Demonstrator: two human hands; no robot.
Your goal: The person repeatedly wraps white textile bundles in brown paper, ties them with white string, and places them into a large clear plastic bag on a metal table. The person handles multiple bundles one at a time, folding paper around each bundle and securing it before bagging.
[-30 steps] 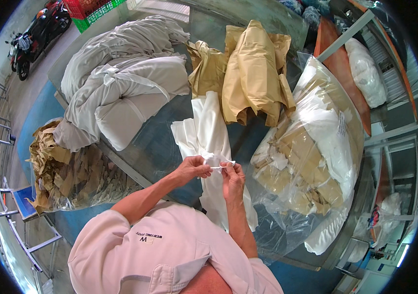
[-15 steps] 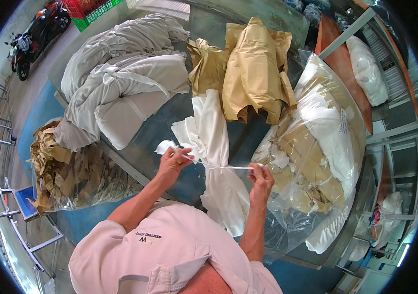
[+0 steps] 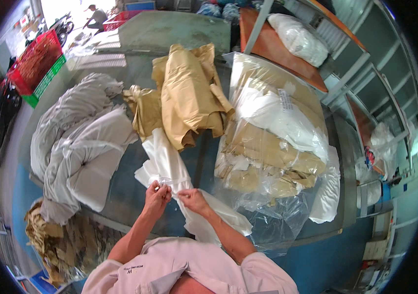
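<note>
The fingers of the left hand (image 3: 157, 196) are drawn together, and a thin white strip (image 3: 159, 179) is pinched at their tips. The fingers of the right hand (image 3: 194, 200) are curled and pressed together against the white cloth bundle (image 3: 169, 164); whether strip or cloth is gripped cannot be told. The bundle is laid on the table (image 3: 126, 193), below the brown paper (image 3: 184, 93). Small dark lettering is borne by the pink shirt (image 3: 169, 259); a printed label (image 3: 285, 99) is carried by the clear plastic bag (image 3: 277, 142).

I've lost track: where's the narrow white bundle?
Head view, near centre: the white bundle lies under left hand and right hand, far end by brown paper.
</note>
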